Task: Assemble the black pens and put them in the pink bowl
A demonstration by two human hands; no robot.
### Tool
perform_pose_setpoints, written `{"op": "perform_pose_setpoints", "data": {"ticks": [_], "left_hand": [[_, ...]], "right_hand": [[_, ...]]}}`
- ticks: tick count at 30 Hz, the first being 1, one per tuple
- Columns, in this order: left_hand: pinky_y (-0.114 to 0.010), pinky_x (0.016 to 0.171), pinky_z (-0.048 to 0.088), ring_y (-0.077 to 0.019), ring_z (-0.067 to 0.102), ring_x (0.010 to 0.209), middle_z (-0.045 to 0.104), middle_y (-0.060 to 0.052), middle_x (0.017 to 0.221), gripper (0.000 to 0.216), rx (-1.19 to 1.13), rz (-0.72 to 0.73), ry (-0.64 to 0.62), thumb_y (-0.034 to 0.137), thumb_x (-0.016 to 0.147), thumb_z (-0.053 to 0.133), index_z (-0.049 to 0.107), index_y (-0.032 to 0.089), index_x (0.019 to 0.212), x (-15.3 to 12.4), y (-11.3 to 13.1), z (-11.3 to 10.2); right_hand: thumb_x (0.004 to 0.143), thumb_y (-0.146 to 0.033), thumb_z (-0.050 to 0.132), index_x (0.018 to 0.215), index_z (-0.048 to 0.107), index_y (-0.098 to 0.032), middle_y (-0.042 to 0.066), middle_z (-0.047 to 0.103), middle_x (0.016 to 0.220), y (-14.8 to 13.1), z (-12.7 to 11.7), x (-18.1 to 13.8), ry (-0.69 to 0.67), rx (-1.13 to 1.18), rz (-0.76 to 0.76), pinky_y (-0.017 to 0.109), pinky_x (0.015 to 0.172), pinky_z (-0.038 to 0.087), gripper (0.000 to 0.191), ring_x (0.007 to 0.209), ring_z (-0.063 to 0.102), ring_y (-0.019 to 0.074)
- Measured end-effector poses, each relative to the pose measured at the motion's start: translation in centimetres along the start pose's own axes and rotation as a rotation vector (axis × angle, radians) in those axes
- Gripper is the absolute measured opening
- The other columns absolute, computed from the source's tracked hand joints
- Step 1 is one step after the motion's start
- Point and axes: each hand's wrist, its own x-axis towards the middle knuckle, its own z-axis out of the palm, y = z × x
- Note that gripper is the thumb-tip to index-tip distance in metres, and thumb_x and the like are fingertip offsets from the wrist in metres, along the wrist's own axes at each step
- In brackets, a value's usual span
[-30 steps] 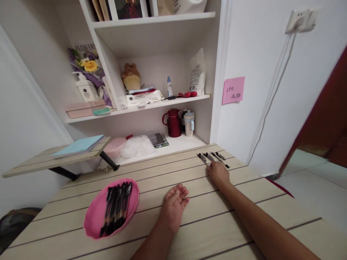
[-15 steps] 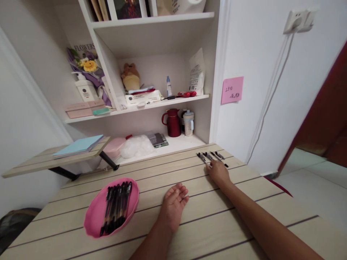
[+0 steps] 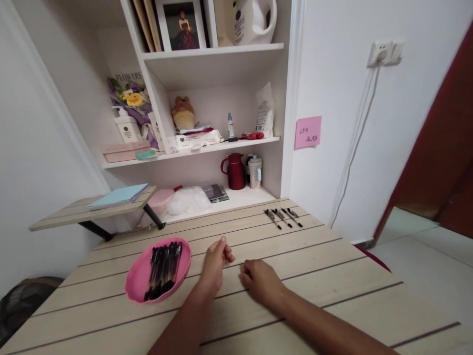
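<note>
Two bare hands come close together over a pale, dark-striped tabletop (image 3: 332,271). The left hand (image 3: 216,261) is half open, thumb up and fingers loosely bent, with nothing visible in its grasp. The right hand (image 3: 260,281), palm down, is curled into a loose fist; whether anything is inside cannot be told.

Beside the left hand, a pink scalloped dish (image 3: 133,281) holds a bundle of black-capped pens (image 3: 162,271) lying side by side. Beyond the right hand, toward the tabletop's far right corner, a short row of black-tipped pens (image 3: 282,219) lies at a slant, well apart from the dish.

At far left, pale blue sheets (image 3: 120,195) rest on a small raised stand (image 3: 62,217). Behind the tabletop rises a white shelving unit (image 3: 214,52). Its lowest level holds a white plastic bag (image 3: 188,199), a dark red jug (image 3: 236,172) and a pale lidded cup (image 3: 254,172). Above stand a plush bear (image 3: 184,113), a blue-capped bottle (image 3: 231,126) and a white pouch (image 3: 265,111); higher up is a framed picture (image 3: 182,24).

On the wall to the right, a pink note (image 3: 308,132) reads "250", near a socket (image 3: 377,54) with a hanging cord (image 3: 356,148).
</note>
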Motion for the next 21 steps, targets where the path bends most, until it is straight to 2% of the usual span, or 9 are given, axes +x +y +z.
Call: {"op": "perform_pose_setpoints", "data": {"ticks": [3, 6, 8, 10, 12, 15, 21], "left_hand": [[-0.024, 0.055, 0.036, -0.0126, 0.048, 0.050, 0.052, 0.000, 0.050, 0.035, 0.440, 0.184, 0.036, 0.049, 0.072, 0.054, 0.052, 0.017, 0.056, 0.6, 3.7, -3.2], [-0.026, 0.063, 0.036, -0.0176, 0.055, 0.067, 0.062, -0.003, 0.067, 0.019, 1.041, 0.349, 0.115, 0.035, 0.073, 0.053, 0.059, 0.019, 0.065, 0.9, 7.3, -7.7], [-0.028, 0.065, 0.036, -0.0212, 0.057, 0.075, 0.065, -0.007, 0.078, 0.015, 1.426, 0.301, 0.249, 0.030, 0.073, 0.051, 0.061, 0.019, 0.071, 0.6, 9.0, -10.5], [-0.030, 0.066, 0.036, -0.0250, 0.059, 0.080, 0.067, -0.011, 0.085, 0.017, 1.664, 0.136, 0.308, 0.028, 0.073, 0.050, 0.063, 0.018, 0.075, 0.1, 9.8, -12.6], [-0.032, 0.066, 0.037, -0.0277, 0.060, 0.082, 0.067, -0.016, 0.088, 0.019, 1.734, 0.013, 0.329, 0.027, 0.073, 0.050, 0.064, 0.016, 0.077, -0.6, 9.9, -14.0], [-0.031, 0.067, 0.040, -0.0277, 0.061, 0.085, 0.067, -0.017, 0.092, 0.018, 1.734, -0.071, 0.363, 0.025, 0.072, 0.052, 0.065, 0.016, 0.079, -1.3, 9.4, -15.0], [-0.032, 0.070, 0.043, -0.0274, 0.061, 0.091, 0.068, -0.016, 0.095, 0.021, 1.700, -0.168, 0.473, 0.018, 0.070, 0.052, 0.066, 0.016, 0.085, -1.3, 8.2, -15.1]], "right_hand": [[0.082, -0.031, 0.043, 0.077, 0.062, -0.018, 0.007, 0.067, 0.083, -1.2, 1.0, -0.7, -0.015, -0.056, -0.042, 0.025, 0.060, 0.031, 0.023, 0.076, 0.059, 0.0177], [0.084, -0.033, 0.040, 0.079, 0.061, -0.018, 0.007, 0.067, 0.083, -1.3, 1.5, -0.8, 0.007, -0.096, -0.060, 0.026, 0.060, 0.031, 0.025, 0.076, 0.059, 0.0183], [0.085, -0.034, 0.039, 0.079, 0.059, -0.019, 0.006, 0.067, 0.083, -1.1, 1.7, -0.9, 0.022, -0.098, -0.069, 0.026, 0.061, 0.031, 0.026, 0.077, 0.059, 0.0178], [0.086, -0.035, 0.039, 0.079, 0.058, -0.019, 0.006, 0.066, 0.083, -0.8, 2.0, -1.1, 0.038, -0.095, -0.084, 0.025, 0.061, 0.031, 0.026, 0.077, 0.059, 0.0174], [0.087, -0.035, 0.038, 0.078, 0.057, -0.019, 0.005, 0.066, 0.083, -0.5, 2.3, -1.2, 0.055, -0.098, -0.106, 0.025, 0.060, 0.031, 0.026, 0.076, 0.059, 0.0172], [0.087, -0.035, 0.038, 0.077, 0.056, -0.019, 0.005, 0.065, 0.081, -0.1, 3.0, -1.2, 0.078, -0.121, -0.140, 0.025, 0.058, 0.030, 0.026, 0.074, 0.059, 0.0172], [0.086, -0.034, 0.039, 0.074, 0.055, -0.019, 0.005, 0.064, 0.078, 0.1, 3.8, -1.1, 0.115, -0.157, -0.183, 0.025, 0.053, 0.028, 0.024, 0.068, 0.059, 0.0168]]}}
